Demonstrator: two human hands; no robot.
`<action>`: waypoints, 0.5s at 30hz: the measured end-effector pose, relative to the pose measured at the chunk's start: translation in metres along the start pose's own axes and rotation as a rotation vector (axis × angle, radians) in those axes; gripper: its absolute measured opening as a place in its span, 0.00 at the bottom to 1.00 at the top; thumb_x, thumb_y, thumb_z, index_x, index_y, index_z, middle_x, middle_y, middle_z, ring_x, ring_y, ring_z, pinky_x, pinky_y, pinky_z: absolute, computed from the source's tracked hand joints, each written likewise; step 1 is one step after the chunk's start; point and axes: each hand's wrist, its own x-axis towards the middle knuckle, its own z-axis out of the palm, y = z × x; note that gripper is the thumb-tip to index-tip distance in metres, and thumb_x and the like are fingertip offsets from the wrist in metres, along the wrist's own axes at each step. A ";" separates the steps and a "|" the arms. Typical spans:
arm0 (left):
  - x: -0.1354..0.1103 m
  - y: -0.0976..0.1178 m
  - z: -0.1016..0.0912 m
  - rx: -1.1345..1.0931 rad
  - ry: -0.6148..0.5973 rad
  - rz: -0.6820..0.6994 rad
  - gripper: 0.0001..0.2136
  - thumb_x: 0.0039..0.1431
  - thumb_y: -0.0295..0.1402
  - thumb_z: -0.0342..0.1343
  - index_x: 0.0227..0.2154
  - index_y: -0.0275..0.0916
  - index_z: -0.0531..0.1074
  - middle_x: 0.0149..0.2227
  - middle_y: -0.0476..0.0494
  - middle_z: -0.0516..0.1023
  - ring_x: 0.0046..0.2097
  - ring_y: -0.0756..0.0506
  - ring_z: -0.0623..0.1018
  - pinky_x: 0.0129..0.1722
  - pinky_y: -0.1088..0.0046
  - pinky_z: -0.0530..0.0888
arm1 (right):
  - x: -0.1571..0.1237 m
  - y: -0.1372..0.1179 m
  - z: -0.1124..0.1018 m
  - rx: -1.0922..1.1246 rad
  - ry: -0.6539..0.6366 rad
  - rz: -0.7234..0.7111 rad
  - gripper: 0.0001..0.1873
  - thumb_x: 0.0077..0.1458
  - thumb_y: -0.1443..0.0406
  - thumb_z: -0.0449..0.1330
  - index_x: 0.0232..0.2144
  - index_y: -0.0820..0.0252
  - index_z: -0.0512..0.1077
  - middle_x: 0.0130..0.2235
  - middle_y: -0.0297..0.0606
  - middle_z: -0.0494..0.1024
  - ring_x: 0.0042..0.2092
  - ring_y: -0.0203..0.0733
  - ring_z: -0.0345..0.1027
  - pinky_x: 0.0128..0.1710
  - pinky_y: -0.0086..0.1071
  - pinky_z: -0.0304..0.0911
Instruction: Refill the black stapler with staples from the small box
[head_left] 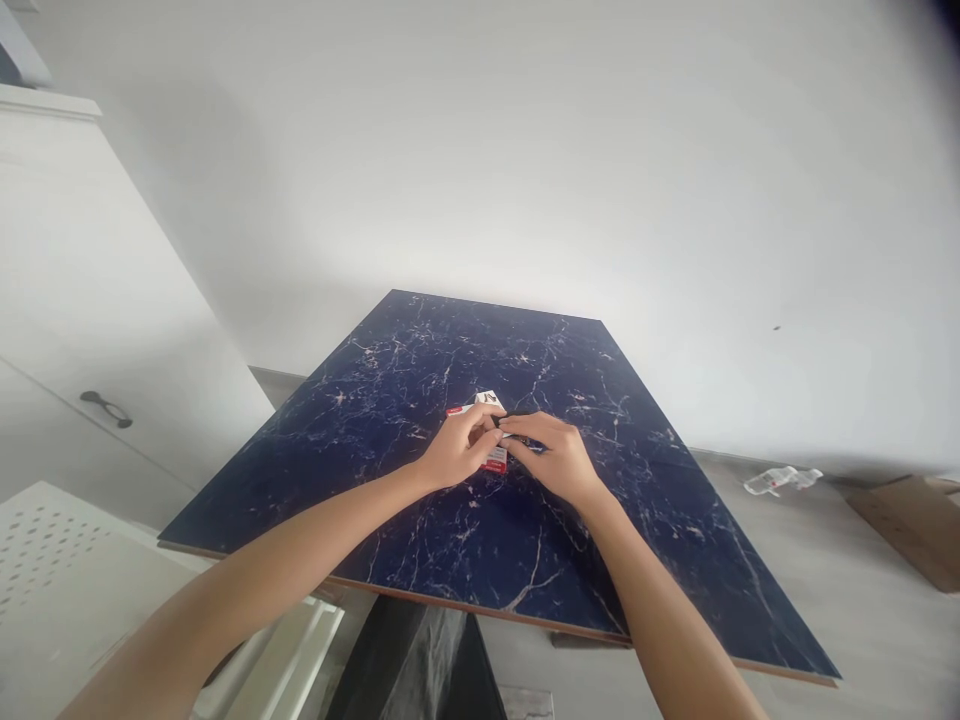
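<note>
Both my hands meet over the middle of a dark blue marbled tabletop (450, 540). My left hand (454, 452) has its fingers curled round a small red and white box (491, 458) lying on the table. My right hand (551, 452) is closed in a pinch on a thin dark object (511, 415) right beside the box; I cannot make out what it is. A small white cube-like piece (488, 399) shows just behind my fingers.
A white cabinet with a dark handle (106, 408) stands at the left, a white perforated panel (45, 560) below it. On the grey floor at the right lie a crumpled plastic bottle (781, 480) and a cardboard piece (911, 525). A white wall is behind.
</note>
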 end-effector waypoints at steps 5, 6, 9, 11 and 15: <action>0.003 -0.004 -0.006 0.086 0.108 -0.077 0.15 0.71 0.42 0.48 0.52 0.40 0.70 0.29 0.49 0.77 0.27 0.49 0.74 0.29 0.74 0.67 | -0.001 0.018 -0.026 -0.050 0.106 0.244 0.08 0.60 0.58 0.65 0.38 0.51 0.82 0.41 0.36 0.83 0.42 0.46 0.77 0.44 0.38 0.74; 0.004 -0.006 -0.008 0.107 0.140 -0.082 0.14 0.71 0.41 0.48 0.51 0.40 0.71 0.28 0.49 0.77 0.27 0.48 0.75 0.29 0.73 0.67 | -0.002 0.024 -0.035 -0.078 0.097 0.319 0.09 0.60 0.57 0.65 0.38 0.50 0.83 0.41 0.36 0.83 0.42 0.46 0.77 0.43 0.38 0.73; 0.006 -0.011 -0.012 0.157 0.211 -0.077 0.13 0.70 0.39 0.47 0.47 0.40 0.73 0.28 0.48 0.77 0.29 0.47 0.77 0.31 0.73 0.69 | -0.008 0.044 -0.056 -0.155 -0.017 0.475 0.11 0.59 0.53 0.65 0.38 0.49 0.83 0.41 0.35 0.84 0.41 0.47 0.77 0.41 0.39 0.73; 0.008 -0.014 -0.013 0.181 0.231 -0.077 0.13 0.70 0.38 0.47 0.46 0.39 0.73 0.28 0.48 0.77 0.30 0.47 0.77 0.31 0.72 0.69 | -0.012 0.054 -0.061 -0.181 -0.071 0.493 0.12 0.59 0.53 0.64 0.37 0.49 0.83 0.41 0.35 0.84 0.41 0.47 0.77 0.42 0.39 0.72; 0.009 -0.017 -0.013 0.217 0.235 -0.086 0.12 0.70 0.37 0.47 0.45 0.39 0.74 0.28 0.48 0.78 0.31 0.47 0.78 0.32 0.73 0.69 | -0.016 0.062 -0.051 -0.186 -0.117 0.451 0.11 0.59 0.55 0.63 0.37 0.49 0.83 0.40 0.35 0.83 0.39 0.45 0.77 0.40 0.37 0.71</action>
